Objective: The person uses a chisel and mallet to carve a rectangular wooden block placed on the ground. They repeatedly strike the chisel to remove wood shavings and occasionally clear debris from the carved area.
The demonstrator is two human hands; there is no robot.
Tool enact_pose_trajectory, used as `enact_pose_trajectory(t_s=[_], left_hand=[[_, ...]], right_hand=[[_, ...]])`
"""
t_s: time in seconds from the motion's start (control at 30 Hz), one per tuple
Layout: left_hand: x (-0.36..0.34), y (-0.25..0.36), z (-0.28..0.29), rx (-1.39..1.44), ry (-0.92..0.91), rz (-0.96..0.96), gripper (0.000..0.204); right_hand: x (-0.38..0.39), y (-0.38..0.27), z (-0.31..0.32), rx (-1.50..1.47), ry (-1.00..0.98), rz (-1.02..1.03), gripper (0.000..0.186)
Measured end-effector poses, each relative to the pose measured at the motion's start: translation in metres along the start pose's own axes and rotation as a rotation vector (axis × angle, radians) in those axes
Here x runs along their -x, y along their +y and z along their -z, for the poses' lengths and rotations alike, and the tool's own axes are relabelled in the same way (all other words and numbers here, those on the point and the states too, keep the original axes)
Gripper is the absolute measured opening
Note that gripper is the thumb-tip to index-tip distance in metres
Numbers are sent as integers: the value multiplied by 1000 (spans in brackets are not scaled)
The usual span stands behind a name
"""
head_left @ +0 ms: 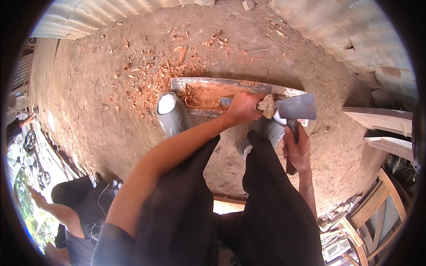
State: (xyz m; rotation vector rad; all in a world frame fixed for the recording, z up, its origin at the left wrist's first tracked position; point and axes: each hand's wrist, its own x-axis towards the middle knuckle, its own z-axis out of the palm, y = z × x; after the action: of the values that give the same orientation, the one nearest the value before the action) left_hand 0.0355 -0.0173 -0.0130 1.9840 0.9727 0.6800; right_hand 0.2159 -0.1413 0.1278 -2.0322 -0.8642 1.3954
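My left hand (pixel 244 106) is wrapped round a chisel (pixel 267 106), whose wooden handle has a frayed, mushroomed end pointing right. The flat grey chisel blade lies to the left, over the hollow of a long wooden piece (pixel 222 81). That piece has worn whitish paint on its rim and reddish bare wood inside. In my right hand (pixel 298 147) is a hatchet (pixel 297 106) with a broad grey head and a dark handle. The hatchet head is close to the frayed end of the chisel; whether they touch I cannot tell.
My grey shoes (pixel 172 114) brace the wooden piece at both ends. Wood shavings (pixel 151 82) litter the dirt floor. Corrugated metal sheets (pixel 337 31) stand ahead; wooden boards (pixel 381 119) and a frame (pixel 377 213) are at right. Another person (pixel 80 213) sits at lower left.
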Motion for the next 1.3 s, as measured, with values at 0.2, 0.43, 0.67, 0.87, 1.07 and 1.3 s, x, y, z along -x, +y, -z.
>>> enact_pose_trajectory(t_s=[0.2,0.43,0.67,0.87,1.07,1.3], left_hand=[[1,4,-1,21,-52,44,24],[1,4,1,8,-28,10,24],[-3,8,1,-63,-93,69,24],[-5,8,0,-3,-98,92,24],[-1,6,-2,-64,-71,87,26],[-1,2,-2,-42,-32,87,26]], right_hand=[[7,7,-13,-263,110,80,24],[-1,-9,-3,-177,117,66,21],[-4,-1,0,-102,19,-5,24],[-6,7,-11,-263,142,23,22],[-1,-12,3,-301,-28,-47,24],[-6,-15,0,-139,-63,-91,26]])
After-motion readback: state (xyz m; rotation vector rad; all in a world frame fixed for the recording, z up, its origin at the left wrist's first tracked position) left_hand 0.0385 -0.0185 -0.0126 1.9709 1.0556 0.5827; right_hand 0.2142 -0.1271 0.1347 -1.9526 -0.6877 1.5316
